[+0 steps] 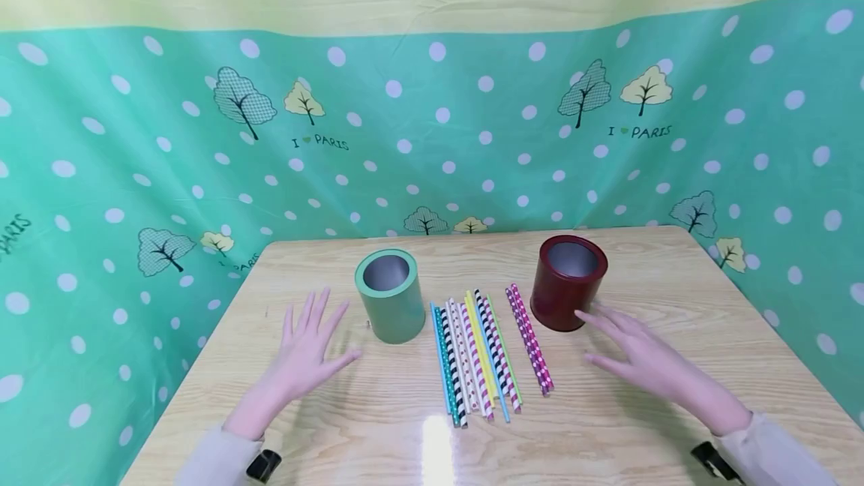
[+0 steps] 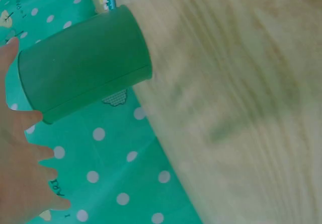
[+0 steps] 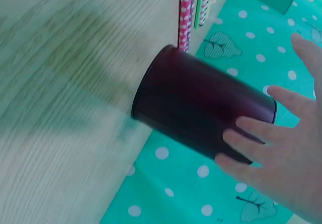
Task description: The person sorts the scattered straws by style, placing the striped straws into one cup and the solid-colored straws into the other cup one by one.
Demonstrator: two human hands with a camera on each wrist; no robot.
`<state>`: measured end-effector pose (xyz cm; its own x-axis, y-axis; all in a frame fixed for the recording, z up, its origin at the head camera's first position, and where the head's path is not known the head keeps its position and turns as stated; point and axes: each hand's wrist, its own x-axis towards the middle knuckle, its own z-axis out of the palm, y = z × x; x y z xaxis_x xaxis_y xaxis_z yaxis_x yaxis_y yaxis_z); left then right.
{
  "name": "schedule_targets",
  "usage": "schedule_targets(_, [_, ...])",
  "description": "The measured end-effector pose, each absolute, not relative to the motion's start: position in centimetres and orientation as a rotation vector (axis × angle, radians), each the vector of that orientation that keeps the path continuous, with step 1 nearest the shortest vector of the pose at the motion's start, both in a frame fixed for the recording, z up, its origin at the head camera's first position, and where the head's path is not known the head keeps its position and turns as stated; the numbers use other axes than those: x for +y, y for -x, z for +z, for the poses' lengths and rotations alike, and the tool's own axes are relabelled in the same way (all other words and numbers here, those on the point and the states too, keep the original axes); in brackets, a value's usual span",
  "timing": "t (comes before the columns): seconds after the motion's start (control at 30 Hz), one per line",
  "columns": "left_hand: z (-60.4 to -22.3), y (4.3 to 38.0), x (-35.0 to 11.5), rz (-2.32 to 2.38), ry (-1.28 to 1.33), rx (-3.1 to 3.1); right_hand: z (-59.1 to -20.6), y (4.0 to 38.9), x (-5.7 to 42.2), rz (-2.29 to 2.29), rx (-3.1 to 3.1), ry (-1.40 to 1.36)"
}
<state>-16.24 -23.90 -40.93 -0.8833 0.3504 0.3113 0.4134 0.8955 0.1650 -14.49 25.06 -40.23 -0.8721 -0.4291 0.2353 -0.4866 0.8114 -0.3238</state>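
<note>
My left hand hovers with spread fingers above the table, left of a green canister that stands upright with its open top showing. On the other side, my right hand is spread too, nearest to a dark red canister, also upright and open at the top. In the right wrist view its fingers overlap the red canister; whether they touch it I cannot tell. Between the canisters lies a row of patterned paper straws, with a few pink and purple dotted straws set apart at the right. Neither hand holds anything.
Everything sits on a light wooden table with a bright glare spot near its front. A green polka-dot cloth hangs behind and along both sides. Each wrist wears a black strap piece, such as the left one.
</note>
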Motion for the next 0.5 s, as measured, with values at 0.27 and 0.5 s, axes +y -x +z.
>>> schedule_targets(0.27, [-39.4,17.1,-23.3,-0.337,0.629,-2.7,-40.9,15.8,23.5,0.749,-2.916,-0.806])
schedule_targets(0.5, [-38.6,17.7,-22.5,-0.48,0.68,-2.624,-41.9,17.7,22.5,0.937,-3.024,-0.881])
